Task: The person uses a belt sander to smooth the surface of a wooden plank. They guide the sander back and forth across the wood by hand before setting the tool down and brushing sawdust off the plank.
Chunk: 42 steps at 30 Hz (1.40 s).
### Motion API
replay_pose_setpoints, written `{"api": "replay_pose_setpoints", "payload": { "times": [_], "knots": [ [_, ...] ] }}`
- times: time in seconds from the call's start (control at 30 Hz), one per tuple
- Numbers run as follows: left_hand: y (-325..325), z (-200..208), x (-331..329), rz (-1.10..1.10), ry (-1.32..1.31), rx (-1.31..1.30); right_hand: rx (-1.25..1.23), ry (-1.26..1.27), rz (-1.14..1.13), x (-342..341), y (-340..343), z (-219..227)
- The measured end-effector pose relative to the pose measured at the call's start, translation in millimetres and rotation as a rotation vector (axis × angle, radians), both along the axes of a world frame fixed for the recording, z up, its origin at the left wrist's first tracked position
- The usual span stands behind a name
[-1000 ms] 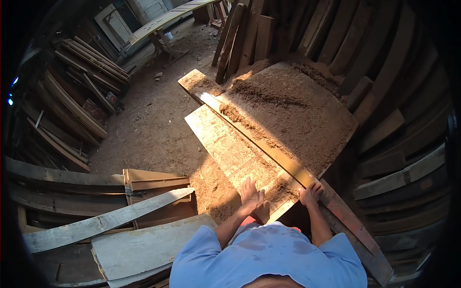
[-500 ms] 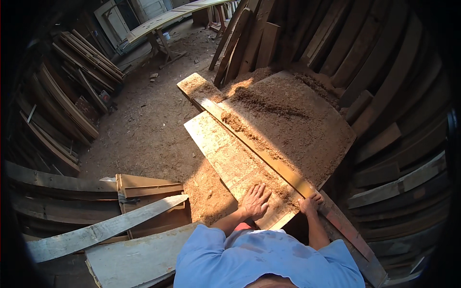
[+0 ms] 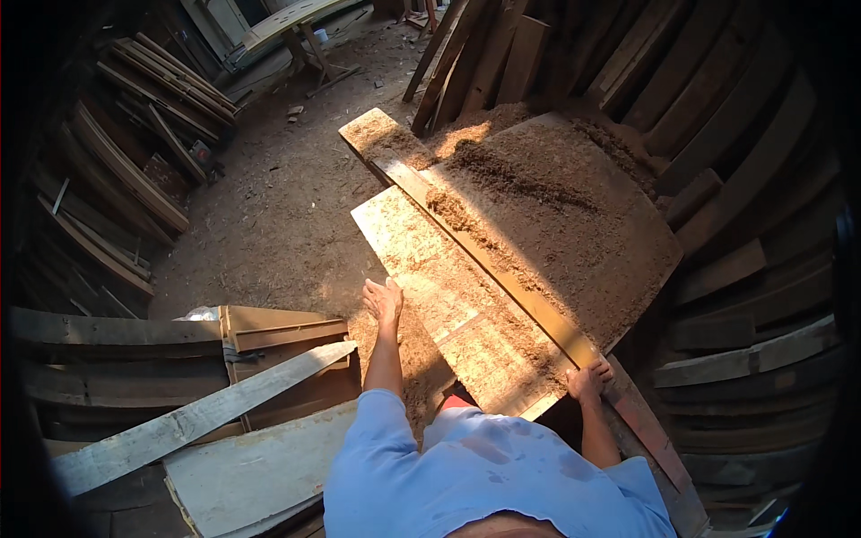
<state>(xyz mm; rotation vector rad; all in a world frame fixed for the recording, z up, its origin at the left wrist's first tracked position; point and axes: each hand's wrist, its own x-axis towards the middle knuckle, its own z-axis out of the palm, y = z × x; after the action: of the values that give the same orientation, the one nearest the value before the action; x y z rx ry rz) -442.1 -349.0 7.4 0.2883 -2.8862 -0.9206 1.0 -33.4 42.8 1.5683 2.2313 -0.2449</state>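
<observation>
A wide wooden panel (image 3: 421, 260), dusted with sawdust, lies in front of me, half in sunlight. A long narrow wooden plank (image 3: 507, 285) runs diagonally across it from far left to near right. My right hand (image 3: 589, 380) is closed round the near end of that plank, its fingers bent over the edge. My left hand (image 3: 384, 299) hangs in the air just beyond the panel's left edge, fingers apart and holding nothing. On the right, a darker sawdust-covered board (image 3: 601, 242) sits beyond the plank.
Boards (image 3: 708, 90) lean and stack along the right side. More timber (image 3: 126, 179) stands at the left. Near left lie a pale weathered plank (image 3: 206, 417) and a whitish panel (image 3: 260, 475). A long table (image 3: 287, 22) stands far off, past the shavings-strewn floor (image 3: 269, 215).
My left hand has lifted off the panel and swung out to the left, past its edge. My right hand keeps its hold on the plank's near end. The view has shifted slightly.
</observation>
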Motion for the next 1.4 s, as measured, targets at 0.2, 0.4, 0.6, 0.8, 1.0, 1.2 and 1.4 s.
{"api": "replay_pose_setpoints", "payload": {
  "times": [0.2, 0.4, 0.6, 0.8, 1.0, 1.2, 1.4],
  "knots": [
    [47, -55, 22, 0.102, -0.173, 0.386, -0.022, -0.051, 0.003, -5, 2, 6],
    [60, -14, 33, 0.018, -0.217, 0.314, -0.051, -0.052, -0.001, 3, 11, 6],
    [40, -32, 25, 0.147, -0.229, 0.431, -0.057, -0.04, 0.03, -10, 5, 13],
    [37, -41, 122, 0.037, -0.449, 0.866, -0.046, -0.032, -0.003, -1, 2, 32],
    [18, -59, 263, -0.119, -0.532, 0.906, -0.084, -0.061, 0.094, 10, 1, 46],
    [-3, -87, 355, -0.195, -0.794, 1.114, -0.214, 0.371, 0.29, 70, 10, 25],
    [-12, -71, 422, -0.452, -1.025, 0.942, -0.407, 0.606, 0.262, 173, -71, 16]
  ]
}}
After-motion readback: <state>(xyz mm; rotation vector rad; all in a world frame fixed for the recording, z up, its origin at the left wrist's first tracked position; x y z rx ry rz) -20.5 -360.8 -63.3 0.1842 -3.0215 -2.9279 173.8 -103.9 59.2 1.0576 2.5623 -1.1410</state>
